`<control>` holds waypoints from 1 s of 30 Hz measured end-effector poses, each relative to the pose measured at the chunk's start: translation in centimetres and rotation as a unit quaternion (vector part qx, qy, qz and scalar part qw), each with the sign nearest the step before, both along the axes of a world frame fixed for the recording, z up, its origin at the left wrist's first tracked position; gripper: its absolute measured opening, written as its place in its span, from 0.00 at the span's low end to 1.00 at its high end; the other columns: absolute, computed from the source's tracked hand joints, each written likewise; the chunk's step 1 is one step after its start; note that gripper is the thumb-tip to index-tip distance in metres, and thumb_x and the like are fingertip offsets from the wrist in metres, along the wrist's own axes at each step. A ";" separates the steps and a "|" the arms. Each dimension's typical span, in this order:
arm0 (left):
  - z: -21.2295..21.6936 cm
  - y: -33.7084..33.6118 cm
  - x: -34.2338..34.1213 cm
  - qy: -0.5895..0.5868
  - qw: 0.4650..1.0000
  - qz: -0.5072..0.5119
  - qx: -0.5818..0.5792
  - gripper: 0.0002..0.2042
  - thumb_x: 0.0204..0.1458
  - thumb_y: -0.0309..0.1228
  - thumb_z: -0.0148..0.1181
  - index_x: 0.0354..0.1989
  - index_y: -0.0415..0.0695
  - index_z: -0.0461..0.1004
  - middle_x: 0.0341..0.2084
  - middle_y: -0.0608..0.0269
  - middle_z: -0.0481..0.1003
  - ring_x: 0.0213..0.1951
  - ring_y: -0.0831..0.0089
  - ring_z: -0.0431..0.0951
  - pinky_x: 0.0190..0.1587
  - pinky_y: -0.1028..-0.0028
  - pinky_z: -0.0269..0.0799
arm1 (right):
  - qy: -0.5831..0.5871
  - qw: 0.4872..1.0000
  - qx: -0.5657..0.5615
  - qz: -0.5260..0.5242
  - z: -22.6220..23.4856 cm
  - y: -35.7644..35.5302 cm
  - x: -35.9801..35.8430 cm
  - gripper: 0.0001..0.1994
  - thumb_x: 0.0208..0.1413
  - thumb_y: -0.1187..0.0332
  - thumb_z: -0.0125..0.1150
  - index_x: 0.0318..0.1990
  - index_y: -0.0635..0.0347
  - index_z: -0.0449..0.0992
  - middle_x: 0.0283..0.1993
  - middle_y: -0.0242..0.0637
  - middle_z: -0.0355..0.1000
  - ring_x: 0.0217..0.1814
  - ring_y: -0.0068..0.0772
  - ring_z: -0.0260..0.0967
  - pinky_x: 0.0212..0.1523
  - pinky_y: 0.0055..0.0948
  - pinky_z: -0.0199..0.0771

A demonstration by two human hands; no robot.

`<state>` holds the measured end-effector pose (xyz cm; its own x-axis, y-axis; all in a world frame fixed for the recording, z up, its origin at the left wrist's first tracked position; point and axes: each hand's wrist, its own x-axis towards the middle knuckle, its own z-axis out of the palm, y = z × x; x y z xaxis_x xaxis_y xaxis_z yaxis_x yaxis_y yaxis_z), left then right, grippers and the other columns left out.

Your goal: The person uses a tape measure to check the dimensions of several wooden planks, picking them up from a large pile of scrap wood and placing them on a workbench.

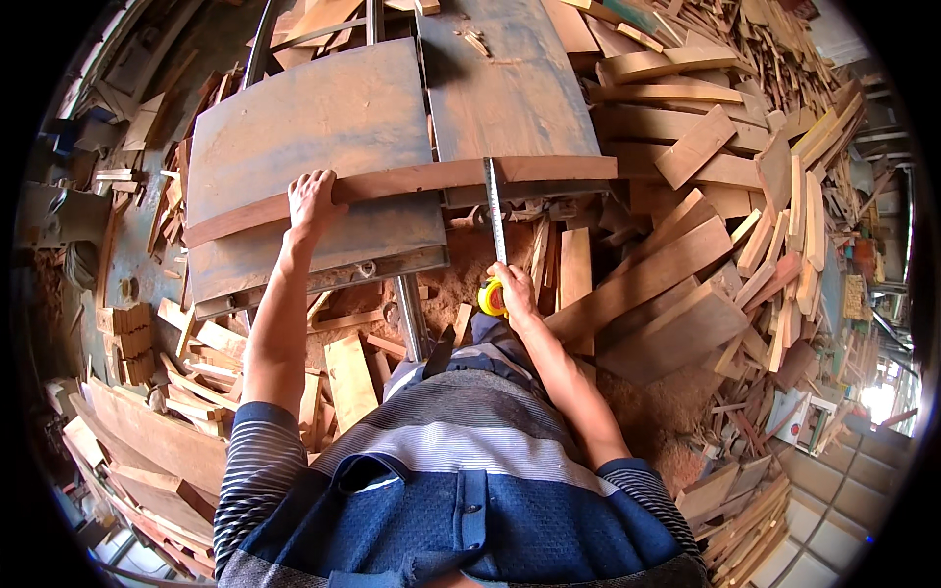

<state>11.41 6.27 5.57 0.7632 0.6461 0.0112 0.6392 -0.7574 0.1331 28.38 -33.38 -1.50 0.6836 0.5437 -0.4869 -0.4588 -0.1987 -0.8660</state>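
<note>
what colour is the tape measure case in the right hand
Yellow. The tape measure case sits in the right hand, seen best in the head view.

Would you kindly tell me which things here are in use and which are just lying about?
In use: long wooden plank under left hand; yellow tape measure in right hand, its blade across the plank.
Lying about: offcut pile; sawdust; metal table.

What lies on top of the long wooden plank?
The left hand presses its left part and a tape blade crosses it, pulled from the yellow tape measure in the right hand. The wood beneath them is hidden.
</note>
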 end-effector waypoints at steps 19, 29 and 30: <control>5.4 -2.5 -3.1 0.057 0.971 -0.089 -0.214 0.40 0.41 0.46 0.76 0.62 0.38 0.71 0.64 0.48 0.69 0.69 0.51 0.64 0.70 0.55 0.58 | 0.005 0.929 -0.057 -0.365 -2.6 -15.9 2.4 0.12 0.59 0.60 0.63 0.38 0.59 0.81 0.40 0.32 0.77 0.44 0.30 0.72 0.47 0.32 0.73; 0.4 -2.1 1.1 0.124 0.962 -0.123 -0.209 0.46 0.37 0.52 0.76 0.63 0.37 0.67 0.60 0.49 0.70 0.66 0.53 0.66 0.67 0.54 0.62 | -0.001 0.952 -0.255 -0.167 1.0 -19.3 -3.4 0.16 0.56 0.58 0.62 0.39 0.64 0.81 0.39 0.38 0.77 0.40 0.34 0.73 0.44 0.34 0.73; 0.1 -2.3 1.7 0.134 0.962 -0.124 -0.203 0.47 0.37 0.52 0.77 0.64 0.37 0.66 0.61 0.49 0.70 0.66 0.53 0.66 0.68 0.54 0.61 | -0.045 0.955 -0.266 -0.124 0.9 -20.2 -3.7 0.15 0.54 0.61 0.63 0.39 0.65 0.80 0.37 0.38 0.76 0.39 0.35 0.72 0.41 0.35 0.73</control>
<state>13.15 3.93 5.70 0.8347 0.3539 -0.4219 0.4986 -0.8110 0.3062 24.67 -53.62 -0.57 0.8108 0.0522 -0.5830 -0.4778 -0.5164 -0.7107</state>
